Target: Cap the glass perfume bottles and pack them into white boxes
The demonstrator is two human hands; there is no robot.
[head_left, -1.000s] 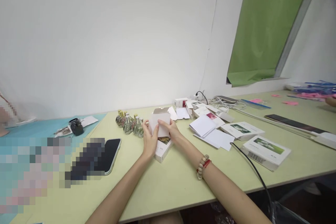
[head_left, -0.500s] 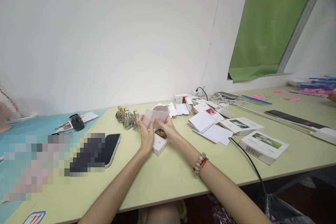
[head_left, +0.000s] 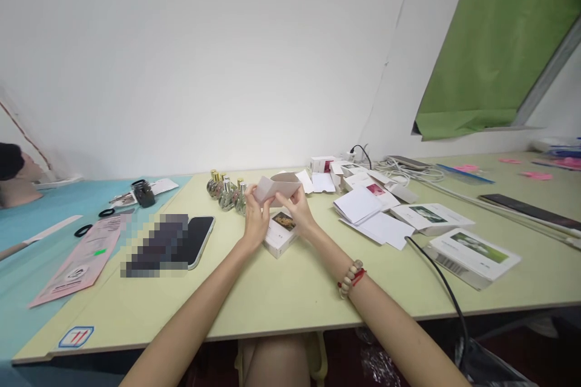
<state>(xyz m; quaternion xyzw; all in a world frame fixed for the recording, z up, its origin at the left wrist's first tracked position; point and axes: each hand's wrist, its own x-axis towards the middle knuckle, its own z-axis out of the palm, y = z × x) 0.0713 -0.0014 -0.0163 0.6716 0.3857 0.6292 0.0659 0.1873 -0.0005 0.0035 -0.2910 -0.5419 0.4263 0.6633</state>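
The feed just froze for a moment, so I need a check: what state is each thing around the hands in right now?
left hand: pinching the card's left edge.
right hand: pinching the card's right side.
card: held in the air, partly folded.
small box: lying flat on the table, below the hands.
bottles: upright, capped.
phone: face up, screen dark.

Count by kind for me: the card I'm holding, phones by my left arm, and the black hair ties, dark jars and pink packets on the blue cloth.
card: 1
phone: 1
black hair ties: 2
dark jar: 1
pink packet: 1
Total: 6
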